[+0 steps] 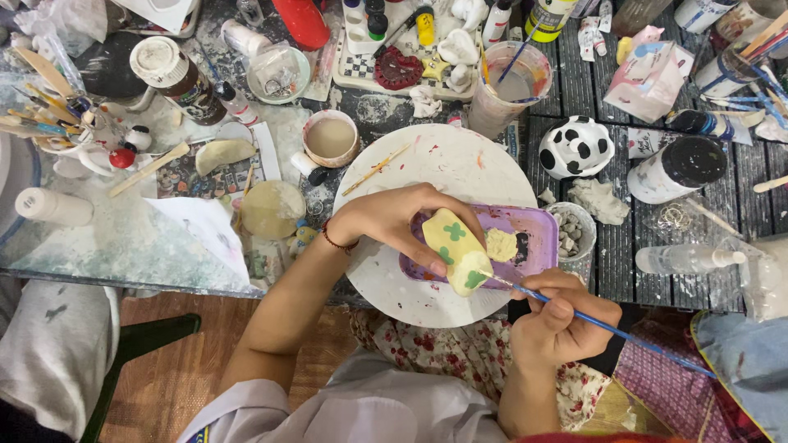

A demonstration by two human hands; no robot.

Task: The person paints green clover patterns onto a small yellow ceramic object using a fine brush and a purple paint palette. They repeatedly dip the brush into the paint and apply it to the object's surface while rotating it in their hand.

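Note:
My left hand (394, 220) grips a small pale yellow painted figure (457, 250) with green clover shapes, holding it over a purple tray (538, 228). My right hand (558, 316) holds a thin blue paintbrush (607, 326), its tip touching the lower end of the figure. A blob of pale yellow paint (501, 244) lies in the tray. The tray rests on a round white board (427, 164), where a thin wooden stick (376, 170) also lies.
Crowded worktable: a cup of cloudy water with a brush (510, 86), a cup of beige paint (331, 138), a black-spotted white figure (576, 148), paint bottles (677, 171), a jar of brushes (45, 115), a small cup of pebbles (568, 238). A person's grey sleeve (49, 344) at left.

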